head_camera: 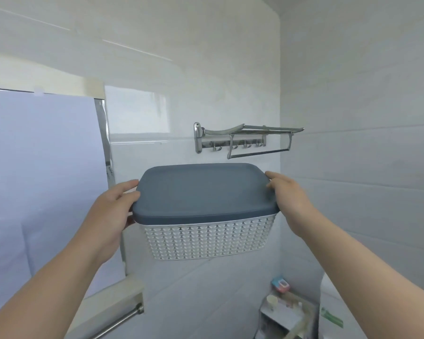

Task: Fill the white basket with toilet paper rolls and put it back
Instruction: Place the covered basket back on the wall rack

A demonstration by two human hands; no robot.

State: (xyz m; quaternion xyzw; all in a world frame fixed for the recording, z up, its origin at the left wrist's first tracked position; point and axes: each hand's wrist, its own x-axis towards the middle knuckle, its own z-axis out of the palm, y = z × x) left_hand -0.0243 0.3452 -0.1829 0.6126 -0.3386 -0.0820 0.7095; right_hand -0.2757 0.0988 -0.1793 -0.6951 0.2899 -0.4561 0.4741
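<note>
I hold a white woven-pattern basket (206, 241) up in the air in front of a tiled wall. A grey-blue lid (203, 189) covers it, so its inside is hidden. My left hand (110, 211) grips the basket's left end, thumb over the lid's edge. My right hand (289, 201) grips the right end, fingers curled round the lid's rim. The basket hangs just below a chrome towel rack (245, 139) fixed to the wall. No toilet paper rolls show.
A mirror or cabinet with a pale sheet over it (39, 179) stands at the left, a metal bar (118, 321) below it. Small toiletries sit on a low corner shelf (287, 304) at the lower right. Tiled walls meet in a corner at the right.
</note>
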